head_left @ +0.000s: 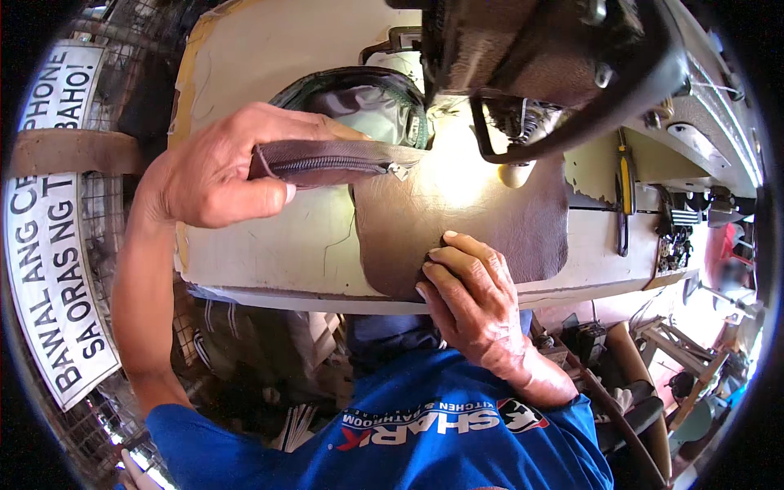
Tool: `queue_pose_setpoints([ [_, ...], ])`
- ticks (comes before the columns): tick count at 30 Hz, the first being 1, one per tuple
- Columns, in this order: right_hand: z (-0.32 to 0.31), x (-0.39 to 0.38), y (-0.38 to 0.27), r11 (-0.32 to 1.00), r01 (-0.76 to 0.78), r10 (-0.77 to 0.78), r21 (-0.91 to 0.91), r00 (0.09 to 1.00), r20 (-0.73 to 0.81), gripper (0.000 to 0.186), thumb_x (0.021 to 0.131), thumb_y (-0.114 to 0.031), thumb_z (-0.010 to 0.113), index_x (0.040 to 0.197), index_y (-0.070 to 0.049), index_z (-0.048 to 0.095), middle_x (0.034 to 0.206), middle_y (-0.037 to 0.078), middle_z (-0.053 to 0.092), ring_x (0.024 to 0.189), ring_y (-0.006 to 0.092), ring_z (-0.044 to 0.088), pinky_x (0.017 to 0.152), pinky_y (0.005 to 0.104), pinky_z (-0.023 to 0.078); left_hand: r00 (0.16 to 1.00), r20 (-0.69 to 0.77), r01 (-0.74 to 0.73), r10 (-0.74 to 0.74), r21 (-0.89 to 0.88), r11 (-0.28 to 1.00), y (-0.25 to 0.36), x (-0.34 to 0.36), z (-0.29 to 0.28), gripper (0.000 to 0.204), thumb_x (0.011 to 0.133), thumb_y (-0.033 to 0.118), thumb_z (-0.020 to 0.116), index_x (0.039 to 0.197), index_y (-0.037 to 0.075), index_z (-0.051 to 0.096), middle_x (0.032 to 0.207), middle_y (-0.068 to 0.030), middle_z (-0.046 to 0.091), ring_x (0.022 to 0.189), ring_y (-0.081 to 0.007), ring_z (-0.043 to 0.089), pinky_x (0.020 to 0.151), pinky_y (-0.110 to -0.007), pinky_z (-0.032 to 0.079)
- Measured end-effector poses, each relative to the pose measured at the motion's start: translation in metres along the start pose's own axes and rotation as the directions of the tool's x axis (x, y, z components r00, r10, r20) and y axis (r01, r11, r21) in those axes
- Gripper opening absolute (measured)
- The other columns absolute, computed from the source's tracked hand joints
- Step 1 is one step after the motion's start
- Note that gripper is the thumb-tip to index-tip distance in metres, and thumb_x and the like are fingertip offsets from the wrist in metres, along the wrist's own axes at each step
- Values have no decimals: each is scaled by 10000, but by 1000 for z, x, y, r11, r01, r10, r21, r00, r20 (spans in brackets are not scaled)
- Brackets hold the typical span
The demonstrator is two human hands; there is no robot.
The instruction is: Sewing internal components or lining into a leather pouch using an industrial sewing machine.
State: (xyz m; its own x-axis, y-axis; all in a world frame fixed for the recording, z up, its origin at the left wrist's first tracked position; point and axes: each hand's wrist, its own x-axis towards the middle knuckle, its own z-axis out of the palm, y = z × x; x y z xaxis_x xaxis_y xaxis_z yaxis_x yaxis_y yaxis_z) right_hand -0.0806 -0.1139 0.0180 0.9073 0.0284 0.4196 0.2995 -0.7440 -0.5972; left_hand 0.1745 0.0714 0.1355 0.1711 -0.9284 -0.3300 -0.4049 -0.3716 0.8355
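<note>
My left hand [233, 167] is closed round a dark brown leather strip [327, 155] with a zipper [335, 164] set along it. The zipper's pull hangs at the right end, where the strip meets a brown leather panel [506, 237] lying flat on the sewing table. On the panel's near part, my right hand [474, 298] presses down with bent fingers held together; a small dark spot shows between its fingertips, too small to make out. Above the panel's lit far edge stands a dark sewing machine [506, 57]; its needle area is lost in glare.
Behind the strip sits a dark piece with a grey lining and curved zipper edge [351, 102]. A yellow-and-black screwdriver [625, 184] lies right of the panel. The table's front edge [310, 296] runs close to my body. Left stands a wire mesh with a white banner [61, 269].
</note>
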Motion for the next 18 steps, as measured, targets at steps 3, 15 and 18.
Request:
queue_pose_setpoints([
  [3, -3, -1, 3, 1000, 12, -12, 1, 999, 45, 298, 780, -71, 799, 1047, 4, 691, 1138, 130, 651, 1156, 334, 624, 948, 460, 526, 997, -25, -74, 72, -83, 994, -19, -1, 4, 713, 657, 224, 607, 1284, -115, 601, 1210, -220, 686, 1119, -288, 672, 995, -368, 495],
  [15, 3, -6, 6, 992, 86, -87, -97, 996, -7, 302, 738, 0, 784, 1029, -15, 702, 1095, 132, 683, 1086, 348, 662, 897, 455, 544, 938, -215, -347, 273, -517, 783, -94, -4, 11, 542, 794, -116, 567, 1322, 5, 575, 1328, -222, 635, 1219, -279, 627, 1055, -415, 498],
  [18, 5, -5, 6, 990, 96, -98, -106, 995, -18, 287, 745, -12, 777, 1022, -13, 702, 1087, 140, 686, 1068, 351, 669, 879, 468, 547, 937, -247, -345, 247, -538, 769, -101, -7, 11, 509, 793, -98, 587, 1295, -15, 581, 1291, -207, 657, 1187, -264, 639, 1038, -406, 507],
])
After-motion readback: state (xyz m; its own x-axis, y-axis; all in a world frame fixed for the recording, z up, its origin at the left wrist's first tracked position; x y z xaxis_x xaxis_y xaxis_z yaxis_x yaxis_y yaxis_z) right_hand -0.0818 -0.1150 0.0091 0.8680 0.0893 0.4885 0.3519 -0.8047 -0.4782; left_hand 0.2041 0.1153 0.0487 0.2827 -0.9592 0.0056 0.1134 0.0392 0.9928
